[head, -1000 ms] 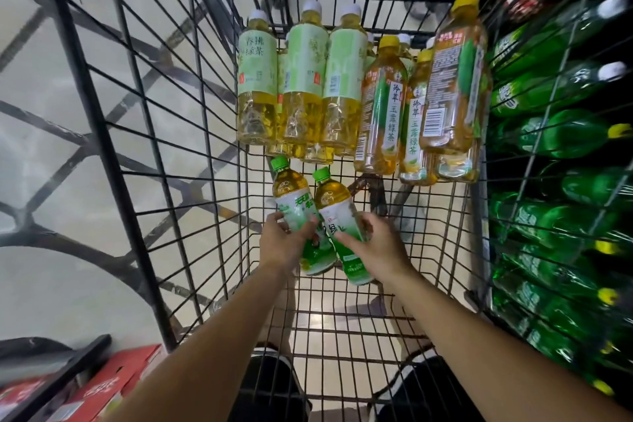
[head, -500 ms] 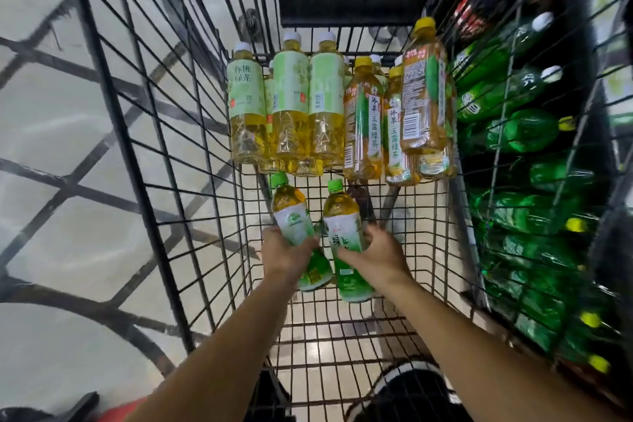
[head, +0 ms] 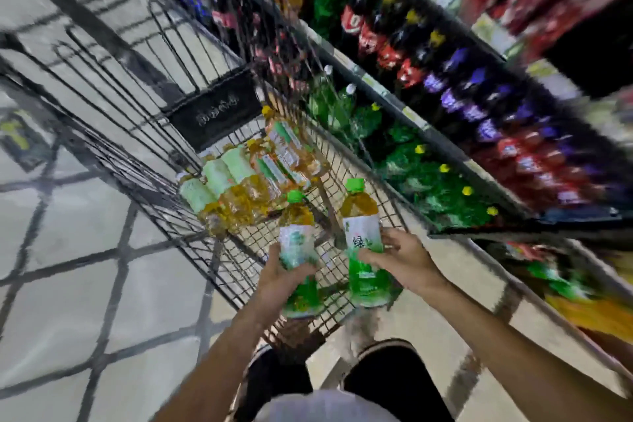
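A green-capped tea bottle (head: 296, 243) is gripped by the left hand (head: 279, 281), whose fingers are wrapped round its lower half; its white and green label is too blurred to be read. A second bottle of the same kind (head: 363, 233) is gripped by the right hand (head: 406, 260), with the thumb laid across the label, on which the green character 绿 can be made out. Both bottles are held upright, side by side but apart, above the near end of a wire trolley (head: 239, 264). Further in, pale-green-labelled bottles (head: 219, 178) and yellow-capped tea bottles (head: 287, 151) are seen lying packed together against the far end. Beyond them a black panel (head: 215, 115) with white marks, not legible, is fixed. To the right, a shelf (head: 394, 103) is stocked with green bottles (head: 421, 178) and red-labelled dark bottles (head: 387, 55), all blurred.
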`<state>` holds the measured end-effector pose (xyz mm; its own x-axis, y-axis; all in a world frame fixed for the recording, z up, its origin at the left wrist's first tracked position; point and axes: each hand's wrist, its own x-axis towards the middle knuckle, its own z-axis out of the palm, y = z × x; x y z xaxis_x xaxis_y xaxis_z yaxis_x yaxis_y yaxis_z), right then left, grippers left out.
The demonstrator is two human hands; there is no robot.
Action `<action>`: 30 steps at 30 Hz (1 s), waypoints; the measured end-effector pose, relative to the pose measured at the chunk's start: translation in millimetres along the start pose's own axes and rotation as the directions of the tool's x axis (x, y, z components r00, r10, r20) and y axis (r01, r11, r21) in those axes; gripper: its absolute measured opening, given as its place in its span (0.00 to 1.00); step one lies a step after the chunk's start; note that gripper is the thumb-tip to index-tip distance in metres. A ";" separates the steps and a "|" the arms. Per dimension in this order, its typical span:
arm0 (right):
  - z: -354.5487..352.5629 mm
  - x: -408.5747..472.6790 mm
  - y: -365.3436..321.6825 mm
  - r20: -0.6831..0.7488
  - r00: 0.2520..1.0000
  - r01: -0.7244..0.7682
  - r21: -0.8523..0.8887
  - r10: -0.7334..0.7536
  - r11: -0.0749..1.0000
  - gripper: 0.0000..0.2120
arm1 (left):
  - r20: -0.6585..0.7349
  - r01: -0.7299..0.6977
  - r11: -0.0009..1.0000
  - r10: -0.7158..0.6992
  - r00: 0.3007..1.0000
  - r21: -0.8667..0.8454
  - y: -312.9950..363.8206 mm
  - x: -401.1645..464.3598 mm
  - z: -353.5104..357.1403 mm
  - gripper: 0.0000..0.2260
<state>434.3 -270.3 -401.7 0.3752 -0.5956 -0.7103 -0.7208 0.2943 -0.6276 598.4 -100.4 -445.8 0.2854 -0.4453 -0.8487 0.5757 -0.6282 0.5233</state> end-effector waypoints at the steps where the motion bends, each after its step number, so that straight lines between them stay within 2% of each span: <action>1: -11.0 -18.4 -2.8 -0.023 1.000 0.017 0.038 -0.016 0.999 0.13 | 0.011 -0.016 0.999 0.015 1.000 0.045 8.3 -16.3 1.7 0.28; 2: -21.2 -36.0 -4.2 -0.043 0.998 0.038 0.084 -0.034 0.996 0.12 | 0.018 -0.033 0.997 0.032 0.999 0.065 16.0 -32.5 4.7 0.28; 5: -48.6 -87.8 -6.5 -0.081 0.994 0.088 0.239 -0.070 0.967 0.10 | 0.029 -0.110 0.991 0.108 0.994 0.079 34.2 -86.7 18.4 0.20; 9: -86.8 -155.2 16.0 -0.137 0.980 0.184 0.362 -0.143 0.914 0.10 | 0.061 -0.185 0.982 0.188 0.980 -0.046 32.4 -154.5 50.0 0.24; 12: -118.5 -209.1 50.4 -0.173 0.962 0.266 0.433 -0.210 0.861 0.13 | 0.156 -0.292 0.950 0.307 0.939 -0.113 17.3 -214.9 96.7 0.16; 14: -142.3 -249.8 78.1 -0.193 0.953 0.298 0.476 -0.233 0.828 0.15 | 0.206 -0.359 0.926 0.377 0.903 -0.120 0.3 -255.1 134.0 0.16; 18: -192.3 -335.5 138.7 -0.272 0.924 0.377 0.537 -0.268 0.754 0.17 | 0.313 -0.444 0.895 0.436 0.844 -0.050 -35.7 -321.9 210.8 0.13; 21: -230.8 -393.0 182.5 -0.361 0.893 0.438 0.565 -0.267 0.699 0.16 | 0.411 -0.553 0.828 0.474 0.779 0.092 -54.7 -355.8 265.5 0.18; 24: -265.8 -438.7 220.9 -0.474 0.853 0.490 0.585 -0.218 0.646 0.16 | 0.536 -0.664 0.717 0.483 0.692 0.211 -66.6 -375.8 321.6 0.25; 27: -298.4 -478.2 245.9 -0.600 0.785 0.563 0.582 -0.157 0.587 0.20 | 0.601 -0.731 0.640 0.494 0.628 0.237 -70.3 -392.1 375.8 0.33; 30: -332.4 -511.6 260.2 -0.702 0.703 0.631 0.541 -0.116 0.556 0.16 | 0.666 -0.773 0.590 0.483 0.569 0.233 -68.6 -407.1 429.9 0.33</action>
<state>-138.9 -137.4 -95.7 -0.0617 -0.9773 -0.2027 0.1512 0.1916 -0.9698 113.3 -150.3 -103.1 -0.0699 -0.9814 -0.1790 -0.0601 -0.1749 0.9827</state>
